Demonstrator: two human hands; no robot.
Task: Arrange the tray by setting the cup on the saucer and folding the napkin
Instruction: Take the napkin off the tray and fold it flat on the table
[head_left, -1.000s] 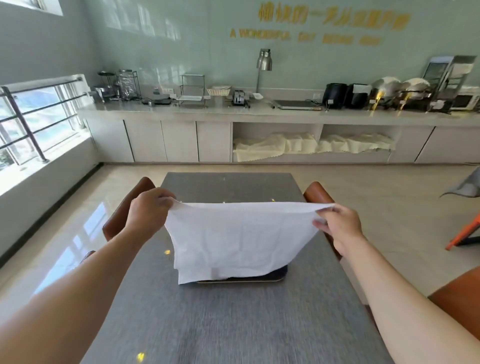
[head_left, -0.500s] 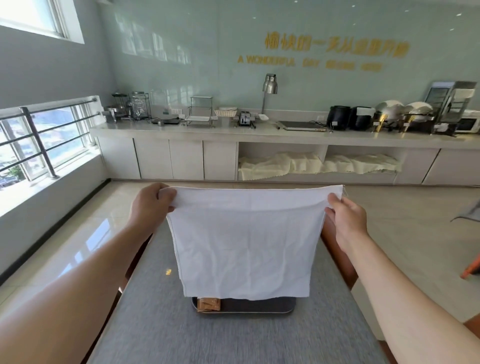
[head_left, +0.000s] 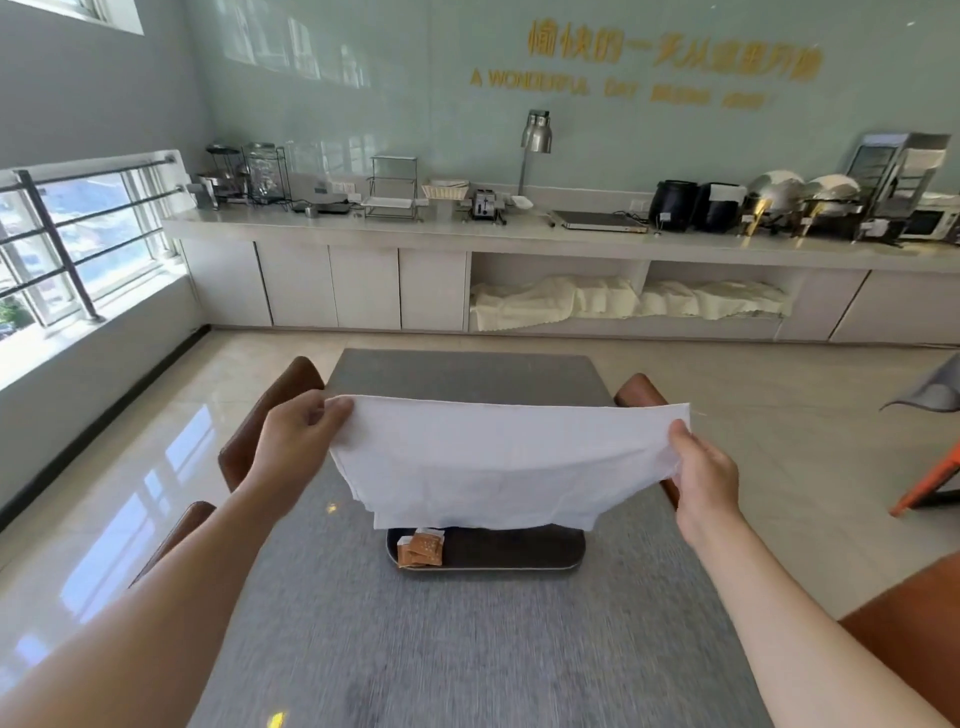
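Currently the person's left hand (head_left: 298, 441) and right hand (head_left: 701, 475) are spread wide apart, each pinching 1 top corner of the white napkin (head_left: 498, 462), which hangs in the air over the dark tray (head_left: 519, 553) on the grey table (head_left: 467, 649). For a clean fold, the top edge wants even tension and the corners brought squarely together. Cup and saucer are hidden. Gold wall lettering (head_left: 530, 83) partly reads "A WONDERFUL DAY"; the remainder is blurred

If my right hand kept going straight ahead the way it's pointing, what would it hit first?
Likely the brown chair back just beyond the right hand, which grips the napkin; depth is unclear from this single view.
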